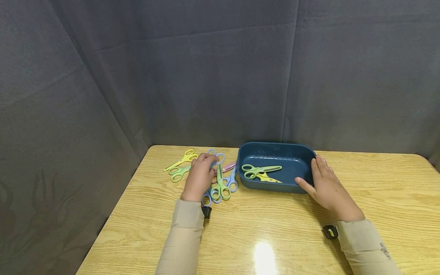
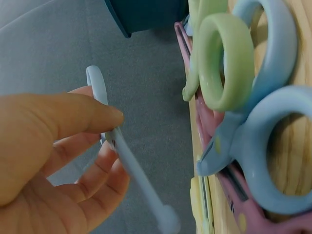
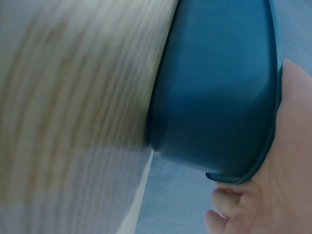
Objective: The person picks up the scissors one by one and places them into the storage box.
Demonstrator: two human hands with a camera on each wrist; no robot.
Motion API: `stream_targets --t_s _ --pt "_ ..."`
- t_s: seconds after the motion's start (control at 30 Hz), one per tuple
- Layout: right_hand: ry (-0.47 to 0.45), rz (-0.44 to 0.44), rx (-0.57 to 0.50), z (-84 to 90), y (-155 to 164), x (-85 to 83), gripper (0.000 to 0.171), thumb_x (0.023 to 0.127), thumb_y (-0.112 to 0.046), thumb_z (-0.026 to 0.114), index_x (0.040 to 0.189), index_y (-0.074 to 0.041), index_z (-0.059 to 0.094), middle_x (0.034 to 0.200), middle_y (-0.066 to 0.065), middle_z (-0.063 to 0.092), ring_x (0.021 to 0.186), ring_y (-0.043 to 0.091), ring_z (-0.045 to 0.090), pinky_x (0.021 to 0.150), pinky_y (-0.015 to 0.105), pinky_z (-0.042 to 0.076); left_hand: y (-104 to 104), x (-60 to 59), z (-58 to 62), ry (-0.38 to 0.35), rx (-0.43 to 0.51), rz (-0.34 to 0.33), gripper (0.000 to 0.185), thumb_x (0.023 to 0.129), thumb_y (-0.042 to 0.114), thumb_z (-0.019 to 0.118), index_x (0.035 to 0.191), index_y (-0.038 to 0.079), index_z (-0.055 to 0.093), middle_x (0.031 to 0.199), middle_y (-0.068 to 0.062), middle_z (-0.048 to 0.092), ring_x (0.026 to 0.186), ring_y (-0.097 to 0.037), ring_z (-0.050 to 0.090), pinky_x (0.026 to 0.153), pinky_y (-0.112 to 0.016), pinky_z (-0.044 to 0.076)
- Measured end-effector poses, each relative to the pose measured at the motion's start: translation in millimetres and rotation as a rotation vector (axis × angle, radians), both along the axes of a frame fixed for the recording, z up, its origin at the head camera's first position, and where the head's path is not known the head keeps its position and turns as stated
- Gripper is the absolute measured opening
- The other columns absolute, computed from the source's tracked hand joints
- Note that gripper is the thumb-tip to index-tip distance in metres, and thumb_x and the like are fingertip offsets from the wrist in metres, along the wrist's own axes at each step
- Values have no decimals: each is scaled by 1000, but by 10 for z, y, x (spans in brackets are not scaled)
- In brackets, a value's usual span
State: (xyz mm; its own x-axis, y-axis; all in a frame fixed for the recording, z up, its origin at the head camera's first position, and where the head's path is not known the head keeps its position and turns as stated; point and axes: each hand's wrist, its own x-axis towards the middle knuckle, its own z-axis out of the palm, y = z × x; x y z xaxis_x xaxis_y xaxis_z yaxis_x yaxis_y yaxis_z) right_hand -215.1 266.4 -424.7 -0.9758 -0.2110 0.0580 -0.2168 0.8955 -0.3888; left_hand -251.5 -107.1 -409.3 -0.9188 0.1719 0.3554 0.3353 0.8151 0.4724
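My left hand pinches a pair of light blue scissors between thumb and fingers, above the table's far left part. Close beside it lies a loose pile of children's scissors, with green scissors on top and blue scissors and purple scissors around them. At the right end of a dark blue bin, my right hand holds the corner, thumb over the front rim and fingers along the outside. Inside the bin lie green scissors and yellow scissors.
Left of the pile are yellow scissors and another green pair, partly behind the left hand. A wooden table carries everything, its far edge close behind the bin. Grey cloth hangs behind and to the left.
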Motion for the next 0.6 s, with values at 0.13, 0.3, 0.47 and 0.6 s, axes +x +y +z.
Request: stream_targets --t_s 0.13,0.3,0.47,0.6 --pt "-6 1 6 -3 -1 -3 100 103 -61 42 154 18 7 162 36 -1 151 49 -5 121 60 3 26 5 -5 8 -6 -10 32 93 -3 69 122 10 70 126 -14 62 108 -36 59 94 -48 49" --pt "-6 2 4 -3 -2 -4 100 103 -61 42 154 18 7 162 36 -1 151 49 -5 121 60 3 70 26 20 31 -12 -34 31 95 -6 65 122 9 70 126 -14 62 109 -39 58 92 -48 50" --pt "2 0 -2 -2 6 4 100 103 -61 43 154 17 7 162 36 -1 151 50 -3 121 61 3 130 42 46 43 -16 -59 31 95 -7 64 121 9 70 126 -14 62 107 -38 57 88 -45 53" --pt "10 1 -9 -4 9 10 100 103 -61 44 154 17 7 162 37 1 151 50 -2 120 61 4 167 43 34 67 -31 -74 31 95 -6 64 121 8 70 126 -13 63 107 -37 57 89 -44 52"
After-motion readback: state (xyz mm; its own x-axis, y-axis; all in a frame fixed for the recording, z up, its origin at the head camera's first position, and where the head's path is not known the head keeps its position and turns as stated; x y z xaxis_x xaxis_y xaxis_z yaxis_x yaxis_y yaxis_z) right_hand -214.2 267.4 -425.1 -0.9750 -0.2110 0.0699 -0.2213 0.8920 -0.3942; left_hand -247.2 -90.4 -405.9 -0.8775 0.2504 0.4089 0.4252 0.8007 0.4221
